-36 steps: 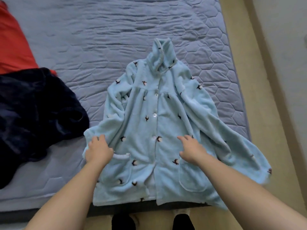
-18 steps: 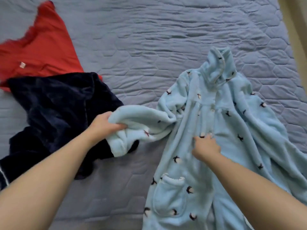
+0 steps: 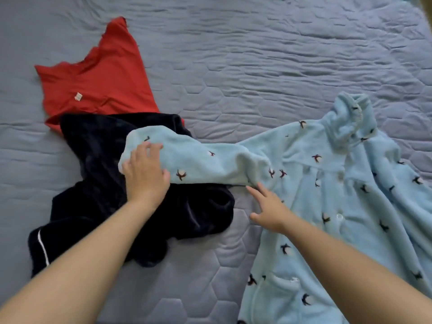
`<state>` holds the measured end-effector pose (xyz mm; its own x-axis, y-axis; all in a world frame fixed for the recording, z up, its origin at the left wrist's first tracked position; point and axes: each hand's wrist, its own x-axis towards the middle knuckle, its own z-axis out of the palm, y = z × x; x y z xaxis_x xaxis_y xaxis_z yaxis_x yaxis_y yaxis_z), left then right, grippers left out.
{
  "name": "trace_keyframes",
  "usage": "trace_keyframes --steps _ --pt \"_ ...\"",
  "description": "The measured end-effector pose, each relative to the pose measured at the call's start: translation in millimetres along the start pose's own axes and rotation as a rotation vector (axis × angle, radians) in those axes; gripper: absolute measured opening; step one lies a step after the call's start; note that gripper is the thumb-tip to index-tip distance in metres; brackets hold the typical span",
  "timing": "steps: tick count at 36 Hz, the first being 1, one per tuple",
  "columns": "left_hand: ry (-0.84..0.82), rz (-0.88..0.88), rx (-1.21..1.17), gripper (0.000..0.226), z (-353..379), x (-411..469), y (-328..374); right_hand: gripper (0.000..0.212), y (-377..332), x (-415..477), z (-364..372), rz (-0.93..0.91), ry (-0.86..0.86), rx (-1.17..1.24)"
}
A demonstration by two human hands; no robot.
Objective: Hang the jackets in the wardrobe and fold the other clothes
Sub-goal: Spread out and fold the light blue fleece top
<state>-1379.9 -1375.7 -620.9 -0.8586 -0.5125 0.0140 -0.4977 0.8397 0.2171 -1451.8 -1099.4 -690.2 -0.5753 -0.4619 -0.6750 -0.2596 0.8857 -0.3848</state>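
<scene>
A light blue fleece robe [image 3: 339,202] with small dark bird prints and white buttons lies front up on the right of the bed. Its left sleeve [image 3: 201,162] is stretched out sideways over a dark navy garment [image 3: 98,206]. My left hand [image 3: 145,174] presses flat on the cuff end of that sleeve. My right hand [image 3: 268,209] lies with fingers spread at the robe's side, just under the armpit. A red top [image 3: 98,78] is spread behind the navy garment.
Everything lies on a grey-blue quilted bedspread [image 3: 233,66]. The navy garment has a white piping stripe [image 3: 43,246] near the bed's front left. A strip of floor shows at the top right corner.
My left hand let go of the bunched sleeve and now presses it flat, stretched further left over the navy garment. My right hand moved from the robe's chest to its left side. The view shifted left.
</scene>
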Motion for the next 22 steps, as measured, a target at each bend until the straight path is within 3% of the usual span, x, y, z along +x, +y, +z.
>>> trace_keyframes --steps 3,6,11,14,16,18,20,22 --pt "-0.065 0.246 -0.031 0.037 21 -49 17 0.081 12 -15 10 -0.009 0.116 0.049" --pt "-0.298 0.273 -0.144 0.025 40 -100 34 0.08 28 -37 18 -0.001 0.169 0.098" --pt "-0.778 0.009 -0.289 0.016 74 -177 62 0.076 58 -79 42 0.035 0.102 0.082" --pt "-1.1 -0.139 -0.375 0.029 94 -211 76 0.077 75 -100 60 0.052 0.064 0.094" --pt "-1.214 -0.229 -0.449 0.032 104 -233 85 0.079 85 -111 70 0.071 0.036 0.108" --pt "-1.156 -0.302 -0.511 0.026 112 -251 89 0.077 96 -118 80 0.085 0.016 0.13" --pt "-0.981 -0.38 -0.497 0.015 115 -266 84 0.072 107 -125 87 0.122 0.053 0.187" --pt "-0.811 -0.47 -0.421 0.027 116 -280 72 0.064 119 -136 93 0.228 0.141 0.235"
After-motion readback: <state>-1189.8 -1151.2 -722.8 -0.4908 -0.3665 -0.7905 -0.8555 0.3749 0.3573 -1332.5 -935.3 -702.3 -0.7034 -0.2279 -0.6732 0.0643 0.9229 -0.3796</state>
